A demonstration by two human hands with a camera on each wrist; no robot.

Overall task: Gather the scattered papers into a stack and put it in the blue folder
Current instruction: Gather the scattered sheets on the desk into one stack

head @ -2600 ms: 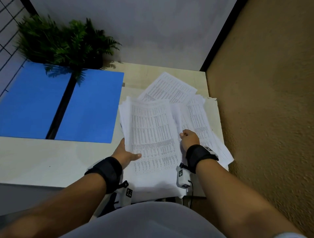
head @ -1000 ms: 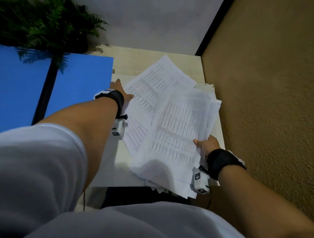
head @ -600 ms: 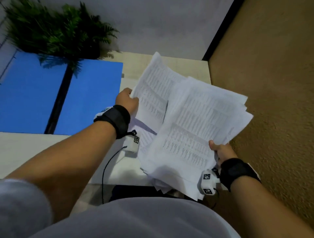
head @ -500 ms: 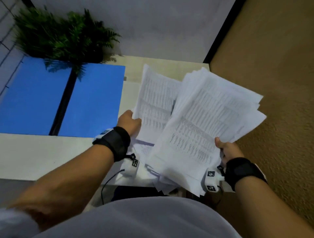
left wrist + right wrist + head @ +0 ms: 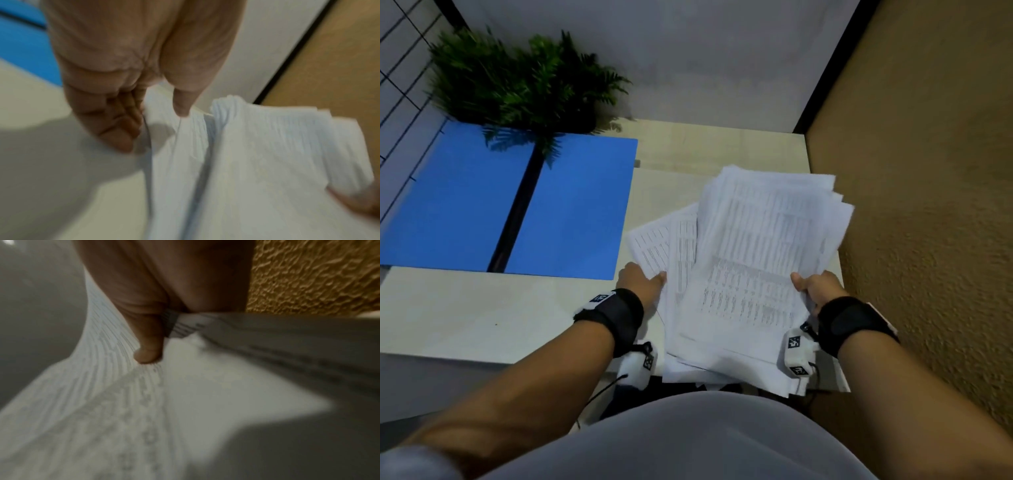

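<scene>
Fingers [image 5: 115, 123] of both hands curl tight, thumbs on top, pinching the papers' [image 5: 756, 257] side edges.

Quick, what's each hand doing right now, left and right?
Left hand: pinching a few loose sheets.
Right hand: gripping the thick paper bundle.

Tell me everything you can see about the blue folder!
The blue folder lies open and flat on the pale table, left of the papers. It has two plain, smooth blue panels with a dark strip between them. Fern fronds overhang its far edge. Neither hand touches it, and no papers are on it.
</scene>
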